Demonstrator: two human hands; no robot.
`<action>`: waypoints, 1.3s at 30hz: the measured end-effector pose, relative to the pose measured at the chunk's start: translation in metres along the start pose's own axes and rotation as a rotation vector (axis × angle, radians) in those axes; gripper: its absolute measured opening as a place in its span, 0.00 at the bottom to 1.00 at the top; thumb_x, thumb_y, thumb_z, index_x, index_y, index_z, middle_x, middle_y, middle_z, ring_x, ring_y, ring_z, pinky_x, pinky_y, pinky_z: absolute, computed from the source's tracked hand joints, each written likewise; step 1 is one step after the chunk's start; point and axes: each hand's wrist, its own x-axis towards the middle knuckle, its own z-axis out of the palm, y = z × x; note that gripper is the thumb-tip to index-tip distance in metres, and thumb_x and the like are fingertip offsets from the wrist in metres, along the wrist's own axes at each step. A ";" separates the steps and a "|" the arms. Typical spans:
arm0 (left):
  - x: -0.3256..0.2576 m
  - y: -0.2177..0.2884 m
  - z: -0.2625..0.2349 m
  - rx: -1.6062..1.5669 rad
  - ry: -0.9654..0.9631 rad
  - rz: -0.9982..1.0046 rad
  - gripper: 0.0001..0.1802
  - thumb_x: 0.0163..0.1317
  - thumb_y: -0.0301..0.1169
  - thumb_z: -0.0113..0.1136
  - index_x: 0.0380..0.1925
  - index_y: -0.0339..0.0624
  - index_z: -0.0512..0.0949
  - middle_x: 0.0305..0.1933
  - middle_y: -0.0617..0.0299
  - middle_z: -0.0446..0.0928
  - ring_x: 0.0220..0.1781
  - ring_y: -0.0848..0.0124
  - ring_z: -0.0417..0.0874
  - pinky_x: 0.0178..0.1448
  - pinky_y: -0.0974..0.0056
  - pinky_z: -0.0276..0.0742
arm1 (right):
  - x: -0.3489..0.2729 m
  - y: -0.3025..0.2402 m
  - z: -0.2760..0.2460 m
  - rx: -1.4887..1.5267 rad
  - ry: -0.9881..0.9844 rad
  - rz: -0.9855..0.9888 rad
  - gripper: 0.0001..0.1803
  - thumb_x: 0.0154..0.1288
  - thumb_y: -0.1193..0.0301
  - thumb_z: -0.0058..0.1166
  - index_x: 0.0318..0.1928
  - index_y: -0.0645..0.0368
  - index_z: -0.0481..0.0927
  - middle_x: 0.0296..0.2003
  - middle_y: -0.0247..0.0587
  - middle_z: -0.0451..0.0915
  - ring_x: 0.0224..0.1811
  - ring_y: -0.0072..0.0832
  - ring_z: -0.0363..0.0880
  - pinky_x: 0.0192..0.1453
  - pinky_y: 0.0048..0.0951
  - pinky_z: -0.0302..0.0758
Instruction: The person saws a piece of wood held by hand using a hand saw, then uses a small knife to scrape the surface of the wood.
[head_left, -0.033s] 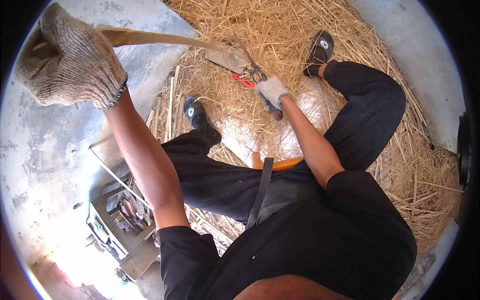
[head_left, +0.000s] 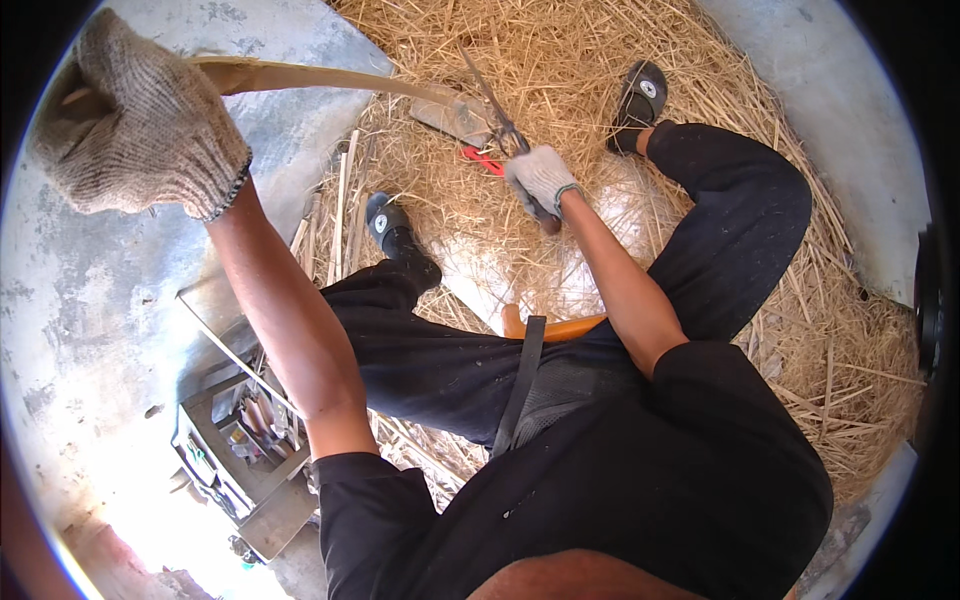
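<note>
My left hand (head_left: pixel 150 130), in a grey knitted glove, is raised at the upper left. Its fingers are wrapped round one end of a long, bowed bamboo strip (head_left: pixel 310 77). The strip's far end comes down over a flat greyish block (head_left: pixel 452 122) lying in the shavings. My right hand (head_left: pixel 541 178), in a pale glove with grey on the fingers, is closed on a knife (head_left: pixel 488 95) with a narrow dark blade. The blade points up and away, close to the strip's far end. A red piece (head_left: pixel 485 160) shows beside the block, partly covered by shavings.
Straw-like shavings (head_left: pixel 570 60) cover the floor around my feet. Longer thin strips (head_left: pixel 343 205) lie by my left foot. An orange plastic seat edge (head_left: pixel 572 328) shows between my legs. A wooden box (head_left: pixel 265 485) of small items stands at lower left, near the grey wall (head_left: pixel 90 330).
My right hand and the knife have shifted slightly left and away from me, and the blade tip stands farther left. My left hand has moved a little left with the bamboo strip.
</note>
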 end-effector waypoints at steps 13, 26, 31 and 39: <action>-0.019 0.020 0.007 -0.240 0.183 -0.137 0.26 0.56 0.35 0.76 0.43 0.27 0.73 0.33 0.50 0.84 0.26 0.69 0.86 0.29 0.69 0.87 | 0.065 0.108 -0.022 -0.723 0.331 -0.082 0.23 0.58 0.55 0.55 0.35 0.65 0.86 0.33 0.59 0.86 0.34 0.48 0.88 0.38 0.43 0.82; -0.007 -0.045 -0.028 -0.125 -0.008 0.102 0.27 0.58 0.40 0.76 0.39 0.33 0.68 0.25 0.57 0.77 0.21 0.75 0.81 0.26 0.71 0.84 | 0.017 0.065 0.046 -0.260 0.139 -0.172 0.22 0.57 0.57 0.58 0.42 0.64 0.86 0.32 0.57 0.86 0.39 0.46 0.87 0.45 0.41 0.81; -0.010 0.051 0.013 -0.328 0.048 0.192 0.21 0.71 0.42 0.59 0.20 0.44 0.73 0.07 0.69 0.73 0.07 0.78 0.72 0.20 0.73 0.76 | 0.053 0.114 0.009 -0.400 0.180 0.032 0.15 0.60 0.67 0.54 0.21 0.65 0.76 0.15 0.43 0.77 0.16 0.32 0.78 0.20 0.37 0.72; -0.004 -0.032 -0.025 -0.488 -0.084 0.198 0.24 0.73 0.50 0.52 0.28 0.42 0.76 0.17 0.57 0.80 0.14 0.68 0.82 0.22 0.62 0.86 | 0.007 0.036 0.040 -0.006 0.274 -0.426 0.15 0.56 0.63 0.58 0.36 0.63 0.82 0.24 0.49 0.81 0.28 0.42 0.83 0.37 0.40 0.78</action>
